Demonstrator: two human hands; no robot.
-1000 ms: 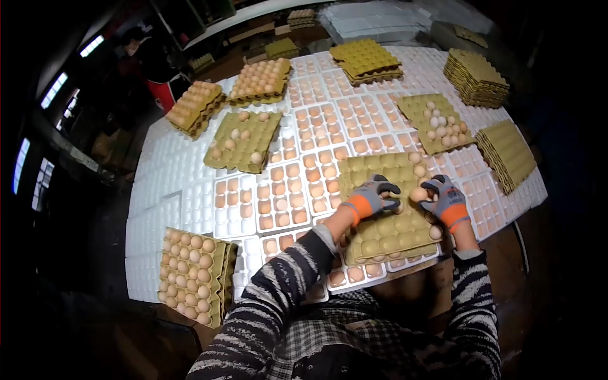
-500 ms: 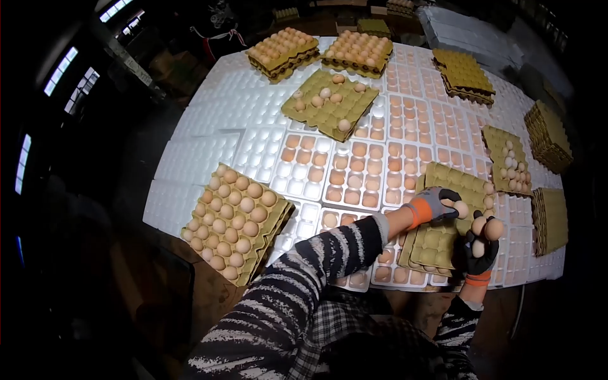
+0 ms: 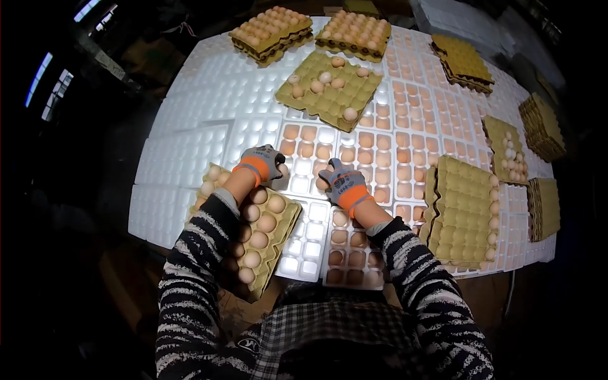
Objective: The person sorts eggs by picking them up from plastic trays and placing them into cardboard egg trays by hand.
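Observation:
My left hand point(image 3: 261, 164), in a grey and orange glove, is closed on an egg point(image 3: 283, 170) just above the far corner of a loaded egg carton point(image 3: 288, 218). My right hand point(image 3: 345, 183), gloved the same way, curls its fingers around another egg point(image 3: 322, 184) over a white plastic tray point(image 3: 297, 186). Part of that egg is hidden by the fingers, and I cannot tell whether it rests in a cell. Brown eggs sit in the tray's far cells. My left forearm covers part of the carton's eggs.
A pulp carton point(image 3: 326, 101) with several scattered eggs lies farther back, before two full egg stacks point(image 3: 271, 28) point(image 3: 353, 35). To the right is a carton stack point(image 3: 465, 212) with eggs along its edge. White trays point(image 3: 183, 152) spread across the left.
Both hands have moved left from the right-hand cartons, where they held eggs, to the white tray and the loaded carton at left. The camera view has shifted too.

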